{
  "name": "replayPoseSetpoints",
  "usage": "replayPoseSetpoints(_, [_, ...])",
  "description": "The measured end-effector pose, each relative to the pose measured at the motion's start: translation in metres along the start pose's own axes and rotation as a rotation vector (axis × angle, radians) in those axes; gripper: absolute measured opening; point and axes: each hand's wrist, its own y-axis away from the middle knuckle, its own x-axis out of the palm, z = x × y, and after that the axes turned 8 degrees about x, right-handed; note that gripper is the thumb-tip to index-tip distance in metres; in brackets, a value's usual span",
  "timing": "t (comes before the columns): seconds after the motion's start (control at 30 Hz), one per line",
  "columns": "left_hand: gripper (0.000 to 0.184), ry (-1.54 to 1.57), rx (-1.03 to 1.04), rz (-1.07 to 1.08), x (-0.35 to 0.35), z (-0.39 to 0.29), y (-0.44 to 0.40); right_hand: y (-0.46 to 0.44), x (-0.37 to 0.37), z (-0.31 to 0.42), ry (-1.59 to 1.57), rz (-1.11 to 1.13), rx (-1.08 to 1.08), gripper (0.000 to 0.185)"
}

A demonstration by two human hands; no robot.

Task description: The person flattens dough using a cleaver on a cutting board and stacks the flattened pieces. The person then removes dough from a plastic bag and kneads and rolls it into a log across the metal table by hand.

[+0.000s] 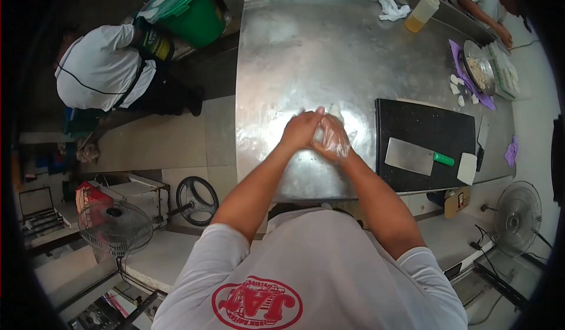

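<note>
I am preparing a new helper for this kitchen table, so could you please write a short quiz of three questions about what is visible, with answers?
1. True or false: the white cloth near the squeeze bottle lies on the black cutting board.
2. Which colour is the handle of the cleaver?
a) red
b) green
c) blue
3. Fill in "touching" or "apart": in front of the person, the left hand and the right hand are ____.

Key: 1. False; 2. b; 3. touching
</note>
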Motion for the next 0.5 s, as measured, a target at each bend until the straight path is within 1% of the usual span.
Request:
replayPoseSetpoints(0.03, [0.061, 0.319, -0.092, 0.044, 0.007, -0.003, 0.019, 0.016, -0.011, 0.003, 0.117, 0.163, 0.152, 0.042])
replayPoseSetpoints(0.1, [0.051, 0.490, 0.036, -0.179, 0.049, 0.009, 0.050, 0.037, -0.020, 0.017, -0.348, 0.058, 0.424, 0.041])
replayPoseSetpoints(0.13, [0.051, 0.504, 0.129, -0.194, 0.054, 0.002, 0.061, 0.038, -0.018, 0.016, -0.351, 0.072, 0.424, 0.041])
replayPoseSetpoints(0.17, [0.051, 0.505, 0.113, -0.200, 0.055, -0.012, 0.069, 0.040, -0.013, 0.014, -0.083, -0.146, 0.219, 0.040])
replayPoseSetpoints(0.2, [0.055, 0.395, 0.043, -0.252, 0.056, -0.030, 0.076, 0.043, -0.007, 0.013, 0.183, -0.359, 0.012, 0.039])
replayPoseSetpoints(0.23, [0.061, 0.284, -0.020, -0.307, 0.058, -0.041, 0.074, 0.044, 0.005, 0.005, 0.175, -0.348, 0.011, 0.039])
replayPoseSetpoints(0.27, [0.066, 0.155, 0.139, -0.403, 0.069, -0.032, 0.067, 0.044, 0.019, -0.005, 0.082, -0.341, 0.067, 0.040])
replayPoseSetpoints(0.3, [0.066, 0.152, 0.125, -0.412, 0.074, -0.021, 0.061, 0.042, 0.031, -0.012, -0.013, -0.339, 0.123, 0.042])
replayPoseSetpoints(0.37, [0.070, -0.242, 0.275, -0.507, 0.079, -0.003, 0.043, 0.035, 0.045, -0.020, 0.067, -0.303, 0.153, 0.042])
replayPoseSetpoints(0.43, [0.068, -0.232, 0.265, -0.486, 0.070, 0.001, 0.025, 0.018, 0.040, -0.023, 0.194, -0.242, 0.133, 0.042])
replayPoseSetpoints(0.5, [0.063, -0.217, 0.370, -0.337, 0.063, 0.010, 0.003, -0.001, 0.029, -0.029, 0.258, -0.197, 0.111, 0.042])
